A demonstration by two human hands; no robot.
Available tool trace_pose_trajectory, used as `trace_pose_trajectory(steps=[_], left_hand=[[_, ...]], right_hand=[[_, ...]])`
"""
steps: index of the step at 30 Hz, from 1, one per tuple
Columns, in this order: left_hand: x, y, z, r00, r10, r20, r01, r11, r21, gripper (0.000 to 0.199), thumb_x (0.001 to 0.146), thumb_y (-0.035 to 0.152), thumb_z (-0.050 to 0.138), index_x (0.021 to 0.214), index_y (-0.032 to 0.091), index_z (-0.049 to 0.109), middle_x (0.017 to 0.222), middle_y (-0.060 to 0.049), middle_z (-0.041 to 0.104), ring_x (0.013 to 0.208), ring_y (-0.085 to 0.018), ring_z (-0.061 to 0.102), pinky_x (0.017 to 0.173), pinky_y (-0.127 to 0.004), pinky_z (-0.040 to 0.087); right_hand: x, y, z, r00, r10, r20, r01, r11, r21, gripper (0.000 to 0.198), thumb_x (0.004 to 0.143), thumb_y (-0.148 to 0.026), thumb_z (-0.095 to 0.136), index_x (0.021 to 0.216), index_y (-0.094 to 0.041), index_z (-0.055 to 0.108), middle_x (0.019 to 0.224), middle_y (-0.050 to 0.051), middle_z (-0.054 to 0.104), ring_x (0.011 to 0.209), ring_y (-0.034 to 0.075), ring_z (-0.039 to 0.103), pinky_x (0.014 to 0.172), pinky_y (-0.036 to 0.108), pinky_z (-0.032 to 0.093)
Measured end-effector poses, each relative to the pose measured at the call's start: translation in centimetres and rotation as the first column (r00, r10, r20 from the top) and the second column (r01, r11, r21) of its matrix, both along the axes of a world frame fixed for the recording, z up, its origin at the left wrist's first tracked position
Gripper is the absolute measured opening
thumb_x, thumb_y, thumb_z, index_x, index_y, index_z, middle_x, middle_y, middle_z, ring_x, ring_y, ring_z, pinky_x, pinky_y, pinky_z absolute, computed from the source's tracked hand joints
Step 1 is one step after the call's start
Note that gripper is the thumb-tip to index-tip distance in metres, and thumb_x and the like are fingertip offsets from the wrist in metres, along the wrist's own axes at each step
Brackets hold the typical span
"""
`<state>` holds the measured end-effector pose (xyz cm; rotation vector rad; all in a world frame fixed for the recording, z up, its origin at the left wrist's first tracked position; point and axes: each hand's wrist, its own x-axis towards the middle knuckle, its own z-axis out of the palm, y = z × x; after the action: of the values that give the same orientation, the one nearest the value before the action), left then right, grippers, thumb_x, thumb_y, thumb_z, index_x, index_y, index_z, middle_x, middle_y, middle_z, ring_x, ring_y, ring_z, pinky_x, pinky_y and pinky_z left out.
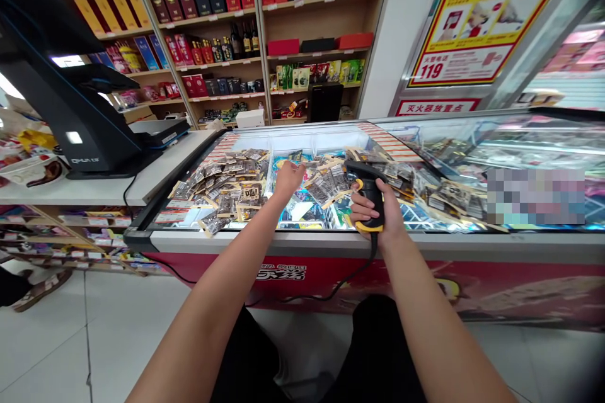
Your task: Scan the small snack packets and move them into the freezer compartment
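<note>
My right hand (pixel 382 211) is wrapped round the handle of a black and yellow barcode scanner (pixel 371 198), its cable hanging down from the grip. Its head points left over the freezer's glass top. My left hand (pixel 289 179) reaches over the middle of the glass with fingers closed, and a small dark snack packet (pixel 295 155) shows at the fingertips. To its left lies a heap of small brown and cream snack packets (pixel 227 186). More packets (pixel 328 182) lie between my left hand and the scanner, and others spread to the right behind it.
A chest freezer (pixel 326 241) with a red front spans the view before me. On the left, a counter (pixel 118 187) carries a black checkout terminal (pixel 89 101). Shelves of boxes and bottles (pixel 212 31) stand behind. A person's sandalled foot (pixel 42 289) shows at the far left.
</note>
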<state>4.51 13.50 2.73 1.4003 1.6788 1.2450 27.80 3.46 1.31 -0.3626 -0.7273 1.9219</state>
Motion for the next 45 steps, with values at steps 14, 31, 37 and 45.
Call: trace_pose_trajectory(steps=[14, 31, 37, 45], left_hand=[[0.3, -2.0, -1.8, 0.617, -0.253, -0.746, 0.307, 0.949, -0.068, 0.059, 0.11, 0.052, 0.037, 0.162, 0.028, 0.049, 0.17, -0.016, 0.045, 0.157, -0.04, 0.04, 0.125, -0.061, 0.033], [-1.2, -6.6, 1.6, 0.491, -0.004, -0.871, 0.082, 0.996, 0.041, 0.059, 0.107, 0.057, 0.043, 0.152, 0.023, 0.057, 0.155, -0.021, 0.053, 0.143, -0.042, 0.048, 0.113, -0.056, 0.043], [-9.1, -11.1, 3.6, 0.389, 0.066, -0.919, -0.185, 0.983, -0.008, 0.069, 0.097, 0.072, 0.054, 0.139, 0.018, 0.064, 0.147, -0.027, 0.056, 0.134, -0.047, 0.053, 0.103, -0.055, 0.047], [-10.8, -12.4, 1.8, 0.46, 0.009, -0.888, -0.157, 0.985, -0.071, 0.059, 0.09, 0.056, 0.068, 0.135, 0.018, 0.063, 0.134, -0.024, 0.067, 0.122, -0.047, 0.065, 0.107, -0.059, 0.042]], right_hand=[[0.1, -0.2, -0.1, 0.991, 0.047, -0.126, -0.06, 0.993, -0.103, 0.03, 0.095, -0.046, 0.076, 0.104, -0.022, 0.06, 0.057, -0.01, 0.044, 0.038, 0.006, 0.032, 0.042, 0.019, 0.04], [0.3, -0.2, 0.1, 0.995, 0.082, -0.055, -0.082, 0.997, -0.001, 0.032, 0.094, -0.043, 0.076, 0.107, -0.019, 0.059, 0.061, -0.012, 0.034, 0.04, 0.003, 0.027, 0.047, 0.017, 0.038], [-0.2, -0.5, 0.6, 0.998, 0.054, 0.013, -0.053, 0.998, -0.018, 0.03, 0.095, -0.046, 0.073, 0.104, -0.02, 0.062, 0.06, -0.012, 0.036, 0.042, 0.002, 0.015, 0.045, 0.016, 0.029], [-0.3, -0.9, 0.7, 1.0, 0.012, -0.023, -0.014, 0.996, -0.086, 0.031, 0.095, -0.045, 0.07, 0.104, -0.015, 0.065, 0.06, -0.012, 0.037, 0.044, 0.001, 0.014, 0.046, 0.015, 0.029]])
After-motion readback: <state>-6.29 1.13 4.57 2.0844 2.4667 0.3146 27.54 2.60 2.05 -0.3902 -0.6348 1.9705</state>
